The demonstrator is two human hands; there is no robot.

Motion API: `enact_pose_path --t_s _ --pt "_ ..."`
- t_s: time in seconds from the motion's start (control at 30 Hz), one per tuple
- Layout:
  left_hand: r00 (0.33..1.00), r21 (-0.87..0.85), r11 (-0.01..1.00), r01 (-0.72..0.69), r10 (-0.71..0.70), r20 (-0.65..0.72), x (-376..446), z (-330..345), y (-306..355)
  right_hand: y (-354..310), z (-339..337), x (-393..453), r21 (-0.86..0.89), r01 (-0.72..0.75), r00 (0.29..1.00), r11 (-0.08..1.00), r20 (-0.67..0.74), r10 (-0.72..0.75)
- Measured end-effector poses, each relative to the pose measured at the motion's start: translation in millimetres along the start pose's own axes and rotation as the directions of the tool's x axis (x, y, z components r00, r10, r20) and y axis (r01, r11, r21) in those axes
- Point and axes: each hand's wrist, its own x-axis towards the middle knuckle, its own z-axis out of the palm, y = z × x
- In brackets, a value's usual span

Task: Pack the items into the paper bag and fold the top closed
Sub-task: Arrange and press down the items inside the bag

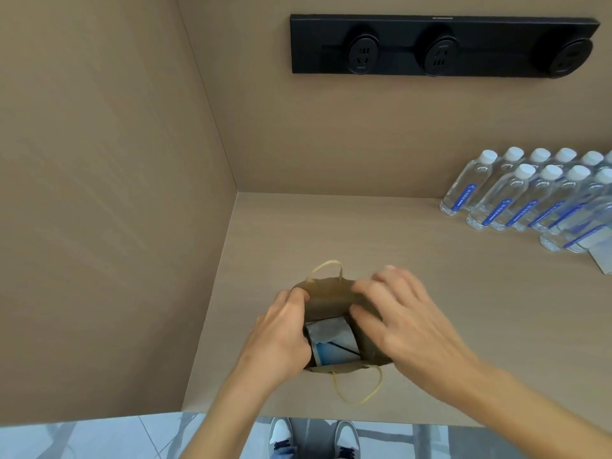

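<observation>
Beige tabletop (414,293) near the corner carries a brown paper bag (326,301), its top open with items (331,342) inside. Left hand (281,332) and right hand (397,319) each have their grip pinching the bag's rim at opposite sides.

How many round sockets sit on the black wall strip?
3, all in a row on the black wall strip: left socket, middle socket, right socket at its end. None seem hidden.

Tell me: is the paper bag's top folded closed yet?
Not yet. The paper bag gapes open, items visible inside, while the left hand and right hand grip its rim.
</observation>
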Motion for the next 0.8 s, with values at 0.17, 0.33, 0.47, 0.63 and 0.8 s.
enact_pose_path --t_s 0.17,0.33,0.47,0.63,0.8 --pt "1.000 -0.037 0.999 0.014 -0.014 -0.001 2.7 -0.3 -0.9 12.3 -5.0 18.7 0.151 0.316 0.823 0.937 0.448 -0.350" --pt "0.999 -0.064 0.998 0.003 -0.001 0.036 1.4 2.6 -0.6 -4.0 12.0 62.0 0.213 -0.174 0.670 0.961 0.741 -0.043" --pt "0.999 -0.071 0.997 -0.023 0.026 0.039 1.5 5.2 -0.2 -9.2 40.2 86.6 0.092 -0.323 0.348 0.942 0.937 0.028" --pt "0.995 -0.083 0.995 -0.055 0.062 0.083 2.0 10.2 4.1 -2.4 62.7 90.7 0.056 -0.214 0.275 0.975 0.961 0.005" --pt "0.992 -0.074 0.995 -0.070 0.077 0.101 5.5 8.3 4.1 -9.7 94.9 81.2 0.095 0.106 0.385 0.990 0.914 -0.129"
